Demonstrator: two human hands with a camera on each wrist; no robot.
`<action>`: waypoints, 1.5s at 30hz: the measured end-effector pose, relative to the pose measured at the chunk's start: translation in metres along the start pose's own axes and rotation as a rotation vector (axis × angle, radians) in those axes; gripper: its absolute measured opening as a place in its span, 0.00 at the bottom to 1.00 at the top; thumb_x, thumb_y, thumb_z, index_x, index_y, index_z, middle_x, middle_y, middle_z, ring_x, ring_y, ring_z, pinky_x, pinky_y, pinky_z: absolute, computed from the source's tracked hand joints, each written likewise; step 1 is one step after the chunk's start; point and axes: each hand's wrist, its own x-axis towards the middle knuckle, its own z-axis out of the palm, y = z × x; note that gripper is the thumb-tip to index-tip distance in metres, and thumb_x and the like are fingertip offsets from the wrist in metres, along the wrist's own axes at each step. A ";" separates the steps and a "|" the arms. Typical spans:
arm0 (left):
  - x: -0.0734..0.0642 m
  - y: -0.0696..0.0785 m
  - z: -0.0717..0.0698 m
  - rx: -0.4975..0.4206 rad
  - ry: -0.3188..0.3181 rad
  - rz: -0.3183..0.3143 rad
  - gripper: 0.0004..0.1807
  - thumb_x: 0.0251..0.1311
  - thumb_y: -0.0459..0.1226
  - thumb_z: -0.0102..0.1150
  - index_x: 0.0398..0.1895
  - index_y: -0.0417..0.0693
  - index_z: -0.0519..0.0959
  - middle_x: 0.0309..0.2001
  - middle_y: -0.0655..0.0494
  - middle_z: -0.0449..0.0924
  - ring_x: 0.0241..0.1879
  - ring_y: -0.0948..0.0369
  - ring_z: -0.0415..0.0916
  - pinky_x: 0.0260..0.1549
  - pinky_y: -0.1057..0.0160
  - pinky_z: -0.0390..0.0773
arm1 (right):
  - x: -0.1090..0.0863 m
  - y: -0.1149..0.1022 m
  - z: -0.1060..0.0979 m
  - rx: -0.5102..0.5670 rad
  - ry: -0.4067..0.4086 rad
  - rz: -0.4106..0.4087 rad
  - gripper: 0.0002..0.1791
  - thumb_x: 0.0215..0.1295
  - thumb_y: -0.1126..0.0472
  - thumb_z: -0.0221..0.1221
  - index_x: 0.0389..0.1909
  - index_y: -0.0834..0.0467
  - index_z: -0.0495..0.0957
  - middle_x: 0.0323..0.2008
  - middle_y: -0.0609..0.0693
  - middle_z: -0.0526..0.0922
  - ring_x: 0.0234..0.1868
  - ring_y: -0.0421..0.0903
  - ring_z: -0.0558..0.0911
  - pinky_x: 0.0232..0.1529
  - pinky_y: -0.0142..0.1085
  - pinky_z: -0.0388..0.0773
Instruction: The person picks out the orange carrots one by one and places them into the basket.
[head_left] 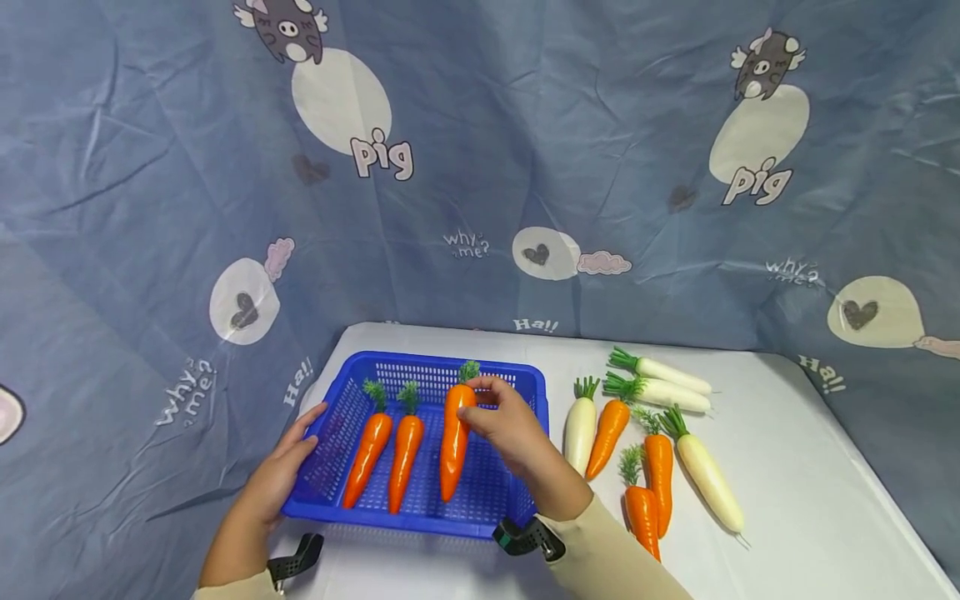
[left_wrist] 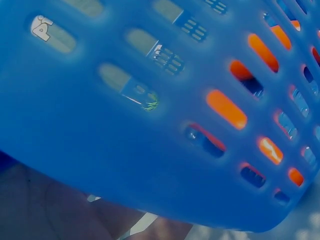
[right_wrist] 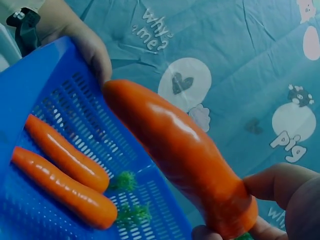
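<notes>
A blue plastic basket stands on the white table, and two carrots with green tops lie in its left half. My right hand pinches a third carrot near its leafy end, between thumb and fingers. That carrot hangs over the basket with its tip towards me; the right wrist view shows the held carrot close up. On the basket's left side my left hand grips the rim, thumb over the edge. In the left wrist view the slotted basket wall hides most of that hand.
Right of the basket lie several white radishes and three more carrots, some touching each other. Two of the radishes are at the back. A blue printed cloth hangs behind and beside the white table.
</notes>
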 end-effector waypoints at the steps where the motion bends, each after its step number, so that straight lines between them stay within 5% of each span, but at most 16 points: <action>1: 0.000 0.000 0.000 -0.005 -0.002 0.001 0.31 0.84 0.43 0.28 0.86 0.72 0.44 0.86 0.44 0.32 0.74 0.39 0.50 0.53 0.56 0.70 | 0.000 0.001 0.000 0.001 0.000 0.003 0.25 0.65 0.66 0.66 0.61 0.65 0.74 0.52 0.64 0.76 0.44 0.51 0.84 0.47 0.40 0.85; 28: 0.002 0.000 0.000 -0.025 0.005 -0.026 0.31 0.84 0.44 0.29 0.86 0.74 0.44 0.85 0.43 0.32 0.73 0.38 0.52 0.49 0.56 0.74 | 0.002 0.011 -0.001 0.065 -0.021 0.083 0.24 0.65 0.66 0.65 0.61 0.67 0.74 0.48 0.61 0.77 0.45 0.50 0.85 0.51 0.43 0.85; 39: 0.001 -0.001 0.001 -0.017 0.010 -0.014 0.31 0.84 0.44 0.29 0.85 0.74 0.45 0.85 0.43 0.34 0.71 0.39 0.55 0.48 0.56 0.74 | 0.002 0.013 0.000 0.019 -0.053 0.109 0.25 0.64 0.66 0.66 0.61 0.67 0.74 0.49 0.62 0.78 0.47 0.50 0.85 0.54 0.45 0.85; 45: 0.002 -0.001 0.000 -0.011 0.007 -0.012 0.31 0.84 0.44 0.29 0.86 0.73 0.44 0.85 0.43 0.33 0.72 0.39 0.54 0.48 0.56 0.73 | 0.001 0.017 0.002 -0.075 -0.139 0.153 0.30 0.64 0.66 0.66 0.66 0.68 0.73 0.56 0.65 0.79 0.49 0.50 0.84 0.60 0.50 0.81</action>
